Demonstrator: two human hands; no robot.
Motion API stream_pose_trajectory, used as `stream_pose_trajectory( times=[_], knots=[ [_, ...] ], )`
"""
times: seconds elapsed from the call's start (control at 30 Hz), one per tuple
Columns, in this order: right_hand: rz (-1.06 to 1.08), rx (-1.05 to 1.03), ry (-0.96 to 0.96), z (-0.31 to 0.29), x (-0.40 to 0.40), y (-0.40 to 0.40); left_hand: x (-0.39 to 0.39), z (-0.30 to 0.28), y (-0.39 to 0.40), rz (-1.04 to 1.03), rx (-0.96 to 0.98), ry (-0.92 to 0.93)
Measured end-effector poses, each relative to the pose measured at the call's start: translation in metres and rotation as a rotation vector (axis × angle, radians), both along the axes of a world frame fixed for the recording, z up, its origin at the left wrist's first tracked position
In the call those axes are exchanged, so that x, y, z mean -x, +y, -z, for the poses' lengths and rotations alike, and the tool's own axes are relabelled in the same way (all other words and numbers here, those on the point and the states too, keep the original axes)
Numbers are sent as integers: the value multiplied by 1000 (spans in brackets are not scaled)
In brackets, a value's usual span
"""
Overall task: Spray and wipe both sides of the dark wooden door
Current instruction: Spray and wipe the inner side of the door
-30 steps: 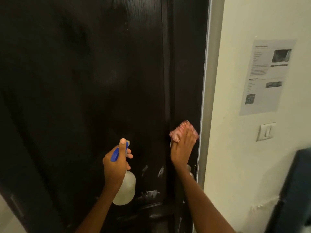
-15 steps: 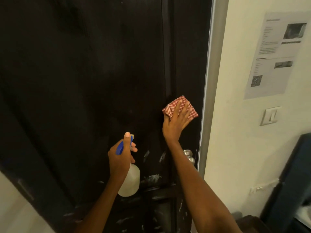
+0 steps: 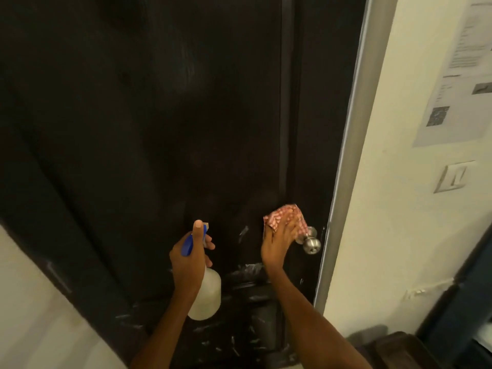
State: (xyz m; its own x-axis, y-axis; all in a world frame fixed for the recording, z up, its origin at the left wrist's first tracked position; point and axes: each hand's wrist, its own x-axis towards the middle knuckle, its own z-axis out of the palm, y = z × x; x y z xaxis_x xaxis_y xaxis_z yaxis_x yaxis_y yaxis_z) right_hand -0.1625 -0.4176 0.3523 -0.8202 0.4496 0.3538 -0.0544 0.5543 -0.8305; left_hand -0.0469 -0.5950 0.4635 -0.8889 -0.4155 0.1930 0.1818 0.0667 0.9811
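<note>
The dark, almost black wooden door [image 3: 159, 129] fills the left and centre of the frame, its glossy face showing a raised vertical moulding right of centre and whitish streaks of spray residue across the lower centre. At lower right of the door, the right hand [image 3: 279, 242] presses a red-and-white checked cloth [image 3: 283, 217] flat against the wood with fingers spread over it, touching the round silver metal door knob [image 3: 311, 242]. Just left of it, the left hand [image 3: 190, 258] is wrapped round the neck of a translucent white plastic spray bottle with a blue trigger head [image 3: 206, 291], thumb raised along the top. Half a second ago the cloth was higher up the door, clear above the knob; it has since come down to knob level, while the bottle hand has kept much the same pose. A grey metal door frame [image 3: 354, 145] runs down the door's right edge. Beyond it, a cream wall [image 3: 394, 209] carries a printed paper notice [image 3: 458, 83] at upper right and a white light switch [image 3: 454, 177] below it. A dark piece of furniture [image 3: 452, 315] sits at lower right.
</note>
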Motion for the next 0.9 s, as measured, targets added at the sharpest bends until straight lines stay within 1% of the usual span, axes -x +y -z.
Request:
stream_pose_trajectory(
  times=[0.1,0.13,0.2,0.27,0.33,0.4,0.47,0.57,0.63,0.73,0.83,0.9],
  knots=[
    [-129,-176,161,-25,8,-18,-5,15,-14,-39,-17,-6],
    [-146,-259,212,-34,11,-24,-6,18,-21,-55,-39,-11],
    [-190,-492,289,-41,19,-30,-4,27,-34,-87,-70,-36],
    [-240,-734,336,-27,22,-27,-4,35,-42,-91,-68,-37],
    [-261,-863,356,8,22,-19,2,48,-49,-54,-38,-32],
    [-203,-861,340,60,24,-9,16,65,-53,-3,-14,-24],
    [-94,-758,291,108,21,-1,33,83,-55,44,0,14],
    [16,-599,240,157,23,1,49,109,-49,74,82,97],
    [38,-547,303,174,30,-4,58,128,-45,84,108,157],
    [77,-513,420,182,44,-8,67,158,-41,143,139,201],
    [146,-528,529,186,56,-6,74,190,-43,168,119,249],
    [156,-545,591,196,60,-5,76,215,-45,162,120,299]
  ],
)
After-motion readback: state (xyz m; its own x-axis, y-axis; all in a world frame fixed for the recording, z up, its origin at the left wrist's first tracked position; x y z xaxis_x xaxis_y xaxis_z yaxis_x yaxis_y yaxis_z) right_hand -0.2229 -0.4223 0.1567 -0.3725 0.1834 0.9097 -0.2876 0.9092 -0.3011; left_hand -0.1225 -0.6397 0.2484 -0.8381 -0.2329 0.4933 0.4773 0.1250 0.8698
